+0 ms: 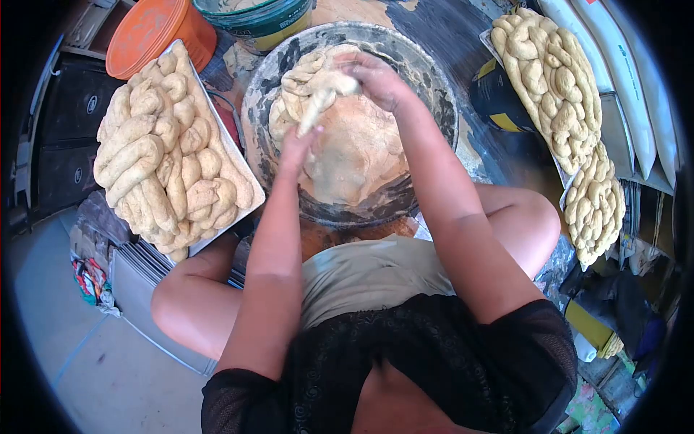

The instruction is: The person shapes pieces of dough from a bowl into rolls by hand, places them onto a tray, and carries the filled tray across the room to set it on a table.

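Note:
A pale twisted strip of dough (315, 111) stretches over a wide round basin (254, 98) between my two hands. My left hand (298, 147) is closed around its lower end. At the upper end my right hand (372, 78) has its fingers curled against the dough, partly smeared by motion. Beneath them, a bed of tan flour or crumbs (361, 141) fills the basin. More coiled dough (293, 83) lies on the bed at the basin's far left side.
Knotted, crumb-coated dough (166, 159) is heaped on a tray at the left; more dough braids (553, 87) lie on trays at the right. An orange bucket (148, 36) and a green bucket (253, 22) stand behind. A dark bucket (499, 98) is under the right tray.

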{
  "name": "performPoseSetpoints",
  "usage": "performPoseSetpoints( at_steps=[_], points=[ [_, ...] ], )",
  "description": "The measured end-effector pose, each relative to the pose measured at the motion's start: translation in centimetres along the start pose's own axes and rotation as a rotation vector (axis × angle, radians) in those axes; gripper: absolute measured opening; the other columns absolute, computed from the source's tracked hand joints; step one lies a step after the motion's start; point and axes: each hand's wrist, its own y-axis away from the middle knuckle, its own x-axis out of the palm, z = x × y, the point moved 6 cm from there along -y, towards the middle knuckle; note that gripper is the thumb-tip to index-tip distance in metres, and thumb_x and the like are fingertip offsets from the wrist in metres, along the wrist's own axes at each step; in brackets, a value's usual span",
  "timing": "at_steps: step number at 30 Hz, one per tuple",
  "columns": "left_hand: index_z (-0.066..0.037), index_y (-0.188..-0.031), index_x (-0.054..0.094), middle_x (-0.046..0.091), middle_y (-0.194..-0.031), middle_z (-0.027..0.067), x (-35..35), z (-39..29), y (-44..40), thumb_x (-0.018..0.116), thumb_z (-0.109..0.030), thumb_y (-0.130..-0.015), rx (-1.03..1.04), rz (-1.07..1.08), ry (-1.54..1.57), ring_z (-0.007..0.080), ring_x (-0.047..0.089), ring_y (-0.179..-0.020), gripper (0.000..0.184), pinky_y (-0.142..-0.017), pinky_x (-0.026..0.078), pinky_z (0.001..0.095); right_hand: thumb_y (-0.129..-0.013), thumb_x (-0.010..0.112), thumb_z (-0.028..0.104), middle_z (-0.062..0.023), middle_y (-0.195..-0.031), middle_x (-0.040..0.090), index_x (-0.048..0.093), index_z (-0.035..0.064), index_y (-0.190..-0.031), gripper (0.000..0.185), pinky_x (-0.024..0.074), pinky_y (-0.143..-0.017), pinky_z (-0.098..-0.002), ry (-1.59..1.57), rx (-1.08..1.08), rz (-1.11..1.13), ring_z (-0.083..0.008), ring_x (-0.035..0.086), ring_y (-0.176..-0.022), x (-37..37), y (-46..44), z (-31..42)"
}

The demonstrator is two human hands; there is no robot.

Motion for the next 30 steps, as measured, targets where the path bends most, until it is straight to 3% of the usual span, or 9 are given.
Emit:
performPoseSetpoints(
  at_steps=[3,6,8,13,16,19,25,28,30],
  points=[
    [0.002,-0.115,0.054,0.055,-0.11,0.0182,-2.2,-1.9,-0.5,0.075,-0.022,-0.072,0.417,-0.312,-0.352,0.0269,0.057,-0.097,0.054,-0.08,0.05,0.0361,-0.084,0.061,0.02,-0.0101,-0.116,0.057,0.051,0.0055,-0.124,0.043,0.0433,-0.095,-0.0396,0.313,0.107,-0.121,-0.021,0.055,-0.105,-3.1,-0.9,-4.2],
    [0.0,-0.126,0.048,0.042,-0.127,0.0227,-2.0,1.6,-0.3,0.073,-0.023,-0.073,0.186,-0.22,-0.638,0.035,0.048,-0.114,0.063,-0.096,0.042,0.0399,-0.083,0.061,0.028,-0.0157,-0.132,0.043,0.047,0.0067,-0.129,0.053,0.0397,-0.098,-0.043,1.201,0.183,-0.273,-0.0288,0.046,-0.119,-8.1,-0.6,-15.1],
    [-0.003,-0.133,0.042,0.036,-0.135,0.0244,-0.6,6.2,-1.1,0.072,-0.024,-0.072,0.307,-0.147,-0.743,0.0389,0.038,-0.125,0.071,-0.106,0.032,0.0403,-0.079,0.063,0.033,-0.0138,-0.133,0.04,0.048,0.009,-0.13,0.058,0.0338,-0.099,-0.0465,1.406,0.088,-0.508,-0.0308,0.04,-0.121,-8.6,2.7,-21.1],
    [-0.003,-0.138,0.034,0.026,-0.143,0.0261,3.3,9.2,3.3,0.071,-0.023,-0.073,0.319,0.046,-0.916,0.0392,0.028,-0.132,0.077,-0.108,0.028,0.0419,-0.074,0.066,0.029,-0.0136,-0.124,0.043,0.042,0.0121,-0.134,0.067,0.0341,-0.098,-0.0439,1.484,0.282,-0.392,-0.0307,0.039,-0.119,-6.7,6.8,-18.8],
    [-0.003,-0.141,0.026,0.028,-0.143,0.0252,2.7,10.6,3.2,0.071,-0.023,-0.074,0.371,-0.071,-0.871,0.0376,0.032,-0.131,0.083,-0.107,0.03,0.0416,-0.073,0.067,0.027,-0.0105,-0.125,0.042,0.044,0.017,-0.128,0.06,0.0326,-0.099,-0.0461,1.506,0.358,-0.301,-0.0291,0.038,-0.12,-8.1,6.4,-17.1],
    [0.0,-0.14,0.025,0.034,-0.141,0.0231,1.9,14.9,0.0,0.071,-0.025,-0.075,0.17,0.122,0.129,0.0351,0.043,-0.123,0.083,-0.102,0.038,0.0384,-0.072,0.068,0.026,-0.0097,-0.126,0.042,0.047,0.0165,-0.124,0.057,0.0327,-0.099,-0.0466,1.491,0.375,-0.273,-0.0288,0.039,-0.121,-10.4,6.1,-19.1],
    [0.003,-0.128,0.035,0.053,-0.102,0.0105,0.3,12.2,2.2,0.079,-0.026,-0.07,-0.356,0.045,0.098,0.0223,0.054,-0.085,0.078,-0.075,0.048,0.0323,-0.068,0.073,0.031,-0.0113,-0.122,0.046,0.046,0.0166,-0.125,0.065,0.0349,-0.098,-0.0463,1.441,0.215,-0.49,-0.0308,0.042,-0.118,-11.7,8.3,-19.8],
    [0.001,-0.124,0.036,0.051,-0.093,0.0081,0.8,16.8,-1.2,0.082,-0.025,-0.066,-0.182,0.002,0.225,0.0183,0.05,-0.079,0.078,-0.068,0.045,0.0341,-0.067,0.073,0.033,-0.0108,-0.119,0.048,0.05,0.0153,-0.12,0.061,0.0348,-0.098,-0.0461,1.422,0.274,-0.493,-0.0306,0.043,-0.117,-12.1,7.9,-19.4],
    [0.002,-0.119,0.041,0.051,-0.094,0.0091,0.7,17.2,-2.3,0.082,-0.025,-0.066,-0.068,-0.067,-0.13,0.0178,0.051,-0.08,0.072,-0.069,0.046,0.0336,-0.066,0.073,0.032,-0.0101,-0.116,0.05,0.052,0.0138,-0.115,0.056,0.0347,-0.098,-0.0463,1.538,0.351,-0.417,-0.031,0.044,-0.116,-10.5,7.8,-17.5]
  ],
)
